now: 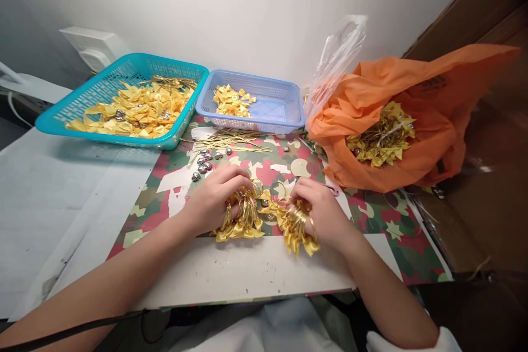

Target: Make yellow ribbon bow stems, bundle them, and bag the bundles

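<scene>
My left hand (220, 195) is closed on a bunch of yellow ribbon bows (239, 226) with gold wire ties, whose loops show around the fingers. On the right, my right hand (319, 206) grips a second bunch of yellow ribbon bows (297, 228) with gold wire ties. Between the hands lie more yellow bows (270, 208) with small silver bells among them. Several silver bells (204, 164) rest beyond my left hand, close to a heap of loose gold wire ties (231, 140). The fingertips of both hands are partly hidden by the bunches.
A teal basket (53, 115) full of yellow bows stands back left. Beside it is a blue basket (284, 102) with fewer bows. An orange bag (358, 93) holding a bundle of bows (383, 137) sits at right, near a clear plastic bag (336, 60). Camouflage-patterned paper (140, 214) covers the table.
</scene>
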`<state>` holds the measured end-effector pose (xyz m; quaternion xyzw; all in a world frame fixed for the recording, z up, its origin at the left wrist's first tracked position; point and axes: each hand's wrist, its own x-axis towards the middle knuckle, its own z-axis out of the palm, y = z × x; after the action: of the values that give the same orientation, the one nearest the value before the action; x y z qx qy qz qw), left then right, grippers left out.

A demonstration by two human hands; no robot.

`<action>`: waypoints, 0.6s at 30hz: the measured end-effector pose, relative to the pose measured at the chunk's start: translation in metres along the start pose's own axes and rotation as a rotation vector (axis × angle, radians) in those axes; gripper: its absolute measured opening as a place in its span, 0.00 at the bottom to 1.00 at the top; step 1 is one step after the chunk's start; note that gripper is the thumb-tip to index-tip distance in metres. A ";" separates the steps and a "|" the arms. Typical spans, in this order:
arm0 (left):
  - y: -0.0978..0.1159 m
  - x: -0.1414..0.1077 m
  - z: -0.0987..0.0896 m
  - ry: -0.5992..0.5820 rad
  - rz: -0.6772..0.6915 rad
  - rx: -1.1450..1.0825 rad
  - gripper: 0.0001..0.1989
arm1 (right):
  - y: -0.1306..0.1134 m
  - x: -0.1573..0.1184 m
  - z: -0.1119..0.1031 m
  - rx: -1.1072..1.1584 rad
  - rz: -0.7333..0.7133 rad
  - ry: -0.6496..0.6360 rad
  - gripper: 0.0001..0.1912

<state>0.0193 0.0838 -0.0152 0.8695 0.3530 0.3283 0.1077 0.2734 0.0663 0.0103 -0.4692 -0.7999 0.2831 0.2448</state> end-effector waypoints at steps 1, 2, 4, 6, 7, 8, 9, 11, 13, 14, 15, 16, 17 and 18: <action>0.000 0.000 0.000 -0.001 0.001 0.000 0.16 | 0.004 0.004 0.002 -0.033 -0.006 0.029 0.10; 0.000 0.000 0.000 -0.001 0.001 -0.001 0.16 | 0.007 0.008 0.006 -0.050 -0.008 0.058 0.10; 0.000 0.000 0.000 0.000 -0.001 -0.002 0.16 | 0.013 0.015 0.017 -0.040 -0.003 0.118 0.08; 0.000 0.000 0.001 0.004 0.002 -0.002 0.17 | 0.016 0.022 0.027 -0.040 0.025 0.156 0.09; 0.000 0.000 0.001 0.005 0.006 -0.001 0.17 | 0.017 0.024 0.031 -0.057 0.044 0.170 0.09; 0.000 0.000 0.001 0.005 0.010 0.001 0.18 | 0.017 0.026 0.034 -0.078 0.063 0.177 0.09; 0.000 0.000 0.001 0.004 0.012 0.005 0.18 | 0.017 0.027 0.035 -0.095 0.082 0.179 0.09; 0.000 0.000 0.000 0.000 0.012 0.011 0.18 | 0.016 0.028 0.037 -0.097 0.112 0.152 0.10; 0.000 0.000 0.000 -0.004 0.006 0.011 0.18 | 0.015 0.027 0.036 -0.073 0.114 0.115 0.14; -0.001 0.000 0.000 -0.001 0.007 0.008 0.18 | 0.015 0.026 0.035 -0.068 0.101 0.108 0.15; -0.001 0.000 0.000 -0.001 0.005 0.004 0.18 | 0.015 0.026 0.034 -0.072 0.079 0.111 0.17; -0.001 -0.001 0.000 -0.003 0.000 0.001 0.19 | 0.015 0.025 0.032 -0.083 0.052 0.123 0.18; -0.002 -0.001 0.000 -0.007 -0.009 0.001 0.19 | 0.014 0.024 0.030 -0.097 0.027 0.140 0.18; -0.002 -0.001 0.001 -0.011 -0.014 0.000 0.19 | 0.014 0.024 0.028 -0.109 0.007 0.151 0.17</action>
<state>0.0180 0.0846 -0.0174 0.8687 0.3588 0.3229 0.1117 0.2532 0.0873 -0.0160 -0.5047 -0.7917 0.2037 0.2776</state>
